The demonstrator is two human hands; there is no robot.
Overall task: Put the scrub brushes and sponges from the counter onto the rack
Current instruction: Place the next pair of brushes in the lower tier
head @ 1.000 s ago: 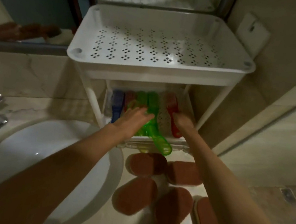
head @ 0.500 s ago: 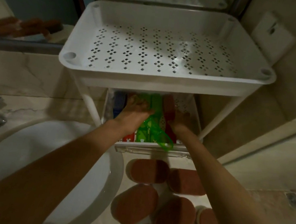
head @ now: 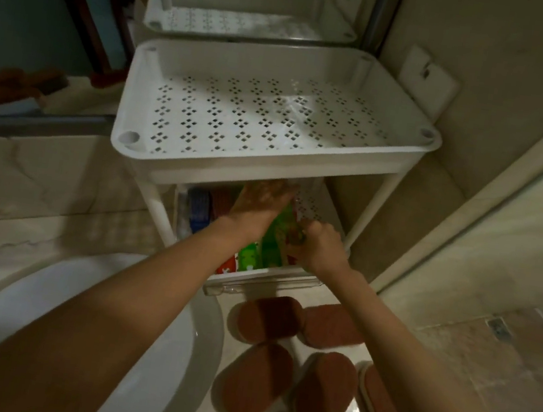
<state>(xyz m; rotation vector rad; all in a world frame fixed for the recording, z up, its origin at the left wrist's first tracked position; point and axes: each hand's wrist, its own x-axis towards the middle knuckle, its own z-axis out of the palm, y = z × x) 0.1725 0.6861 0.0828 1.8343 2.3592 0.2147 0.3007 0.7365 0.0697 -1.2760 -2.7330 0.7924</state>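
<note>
- Rack (head: 302, 172): a white two-shelf stand is sitting on the counter (head: 348, 295) against the wall; its perforated top shelf is holding nothing.
- Lower shelf (head: 318, 208): a row of scrub brushes is lying side by side here, with a blue brush (head: 198, 210) at the left, a red brush (head: 227, 265) next, and green brushes (head: 272, 244) beside it.
- Left hand (head: 260, 201): it is reaching under the top shelf and lying palm-down on the green brushes, its fingers straight and close together; the tips are going out of sight under the shelf edge.
- Right hand (head: 320, 246): its fingers are curling round the rightmost brush (head: 291, 243), whose colour is too dim to tell.
- Sponges (head: 265, 319): several brown oval pads are lying flat on the counter just in front of the rack, some touching one another.
- Sink (head: 155, 346): the white basin is sitting to the left of the sponges, under the left forearm.
</note>
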